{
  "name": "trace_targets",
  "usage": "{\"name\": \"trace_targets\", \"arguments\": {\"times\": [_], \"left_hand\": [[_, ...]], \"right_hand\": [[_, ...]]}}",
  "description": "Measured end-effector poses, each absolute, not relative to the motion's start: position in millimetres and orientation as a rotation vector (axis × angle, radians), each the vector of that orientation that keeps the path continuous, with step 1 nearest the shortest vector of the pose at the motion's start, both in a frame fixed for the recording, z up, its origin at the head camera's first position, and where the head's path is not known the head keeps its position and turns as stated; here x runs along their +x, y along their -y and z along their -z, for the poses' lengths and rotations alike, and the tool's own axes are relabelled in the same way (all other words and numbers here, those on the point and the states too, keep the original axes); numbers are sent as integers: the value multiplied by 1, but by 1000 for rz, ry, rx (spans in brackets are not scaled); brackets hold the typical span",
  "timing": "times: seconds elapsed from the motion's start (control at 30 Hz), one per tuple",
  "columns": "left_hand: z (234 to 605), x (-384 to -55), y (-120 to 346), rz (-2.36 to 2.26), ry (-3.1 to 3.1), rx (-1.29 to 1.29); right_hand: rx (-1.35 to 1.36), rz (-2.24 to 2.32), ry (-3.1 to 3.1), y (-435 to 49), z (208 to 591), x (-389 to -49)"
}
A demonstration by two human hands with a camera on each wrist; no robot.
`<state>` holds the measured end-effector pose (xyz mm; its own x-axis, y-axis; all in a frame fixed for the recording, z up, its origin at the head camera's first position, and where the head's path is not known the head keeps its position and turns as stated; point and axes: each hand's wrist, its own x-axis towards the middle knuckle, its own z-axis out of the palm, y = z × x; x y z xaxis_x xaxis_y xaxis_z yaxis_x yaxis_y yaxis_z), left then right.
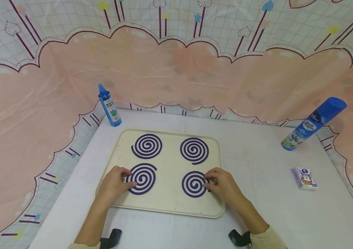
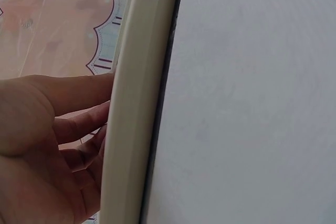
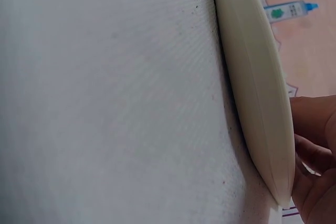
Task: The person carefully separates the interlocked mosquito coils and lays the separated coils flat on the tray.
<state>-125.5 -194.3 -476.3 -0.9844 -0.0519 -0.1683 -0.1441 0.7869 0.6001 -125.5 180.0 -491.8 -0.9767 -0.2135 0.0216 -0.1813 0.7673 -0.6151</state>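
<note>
Several dark blue-purple mosquito coils lie flat on a cream tray (image 1: 170,169) in the head view. My left hand (image 1: 113,183) grips the left edge of the near-left mosquito coil (image 1: 142,179), its thumb and fingertips apart along that edge. On the other side, my right hand (image 1: 223,184) pinches the right edge of the near-right mosquito coil (image 1: 194,184). Behind these lie the far-left coil (image 1: 147,146) and the far-right coil (image 1: 194,150), untouched. In both wrist views the tray's side wall (image 2: 131,103) hides the fingertips and the coils.
At the back left of the white table (image 1: 257,193) stands a blue spray bottle (image 1: 110,107). A tall blue aerosol can (image 1: 311,124) stands at the right, with a small purple-and-white packet (image 1: 304,178) nearer. A patterned cloth (image 1: 164,76) hangs behind the table.
</note>
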Motion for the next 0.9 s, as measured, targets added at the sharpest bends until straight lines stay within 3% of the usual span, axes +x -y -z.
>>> {"name": "trace_targets", "arguments": {"times": [0.53,0.9], "left_hand": [[463,-130,193,-972,-2850,-145],[413,-160,156,-827,-2983,164]], "right_hand": [[-267,1163,-2795,-188,480,-127],[-332,927,-2992,-208,441,-152]]}}
